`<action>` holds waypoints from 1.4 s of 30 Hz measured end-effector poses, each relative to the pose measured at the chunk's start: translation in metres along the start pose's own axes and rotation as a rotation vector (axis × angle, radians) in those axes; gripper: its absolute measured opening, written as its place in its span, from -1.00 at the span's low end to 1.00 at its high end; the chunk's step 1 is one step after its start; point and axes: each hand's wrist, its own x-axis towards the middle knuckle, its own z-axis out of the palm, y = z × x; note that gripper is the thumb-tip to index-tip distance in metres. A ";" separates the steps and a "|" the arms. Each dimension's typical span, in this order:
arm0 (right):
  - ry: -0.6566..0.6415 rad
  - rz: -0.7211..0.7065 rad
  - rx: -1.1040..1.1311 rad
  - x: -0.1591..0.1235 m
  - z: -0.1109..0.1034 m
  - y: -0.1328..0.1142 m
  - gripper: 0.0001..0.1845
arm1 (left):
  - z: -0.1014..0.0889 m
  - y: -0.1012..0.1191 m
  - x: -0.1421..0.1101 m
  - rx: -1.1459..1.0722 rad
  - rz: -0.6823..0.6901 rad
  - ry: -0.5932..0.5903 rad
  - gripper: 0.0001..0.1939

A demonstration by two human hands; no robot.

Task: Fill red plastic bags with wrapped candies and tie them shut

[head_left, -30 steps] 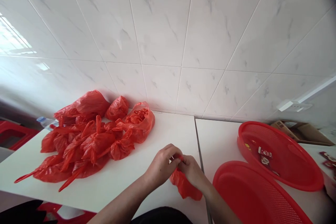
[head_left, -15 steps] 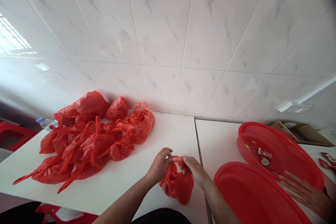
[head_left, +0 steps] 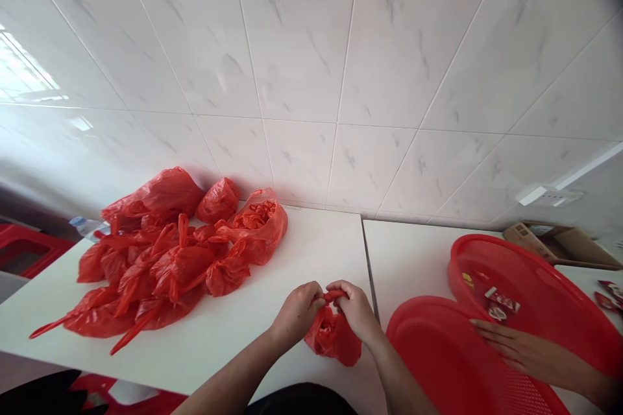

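Observation:
My left hand (head_left: 298, 312) and my right hand (head_left: 354, 308) are both closed on the twisted top of a small red plastic bag (head_left: 333, 338). The bag hangs between them near the front edge of the white table (head_left: 302, 253). Its filled bottom bulges below my fingers. A pile of tied red bags (head_left: 170, 253) lies on the table to the left, a short way from my left hand.
Two red mesh baskets stand at the right, a near one (head_left: 438, 356) and a far one (head_left: 545, 298) holding a few small packets (head_left: 501, 301). Another person's hand (head_left: 520, 350) reaches over the baskets. A cardboard box (head_left: 559, 243) sits at the back right.
My hands have drawn together at the bag's top and the bag has tightened. The other person's hand has moved leftward over the near basket, and the far basket shifted a little right.

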 end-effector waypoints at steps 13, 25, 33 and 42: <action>0.494 -0.160 -0.452 0.017 -0.031 0.052 -0.67 | -0.032 -0.066 -0.040 0.541 -0.206 -0.262 -0.86; 0.166 -0.287 -0.334 -0.011 -0.017 0.038 -0.71 | 0.035 -0.038 0.009 0.308 -0.018 -0.229 -0.38; 0.357 -0.164 -0.291 -0.028 -0.041 0.061 -0.64 | -0.072 -0.045 -0.013 0.359 -0.116 -0.042 -0.73; 0.234 0.028 -0.302 -0.031 -0.034 0.069 -0.58 | -0.244 -0.060 -0.046 0.673 -0.288 0.666 -0.77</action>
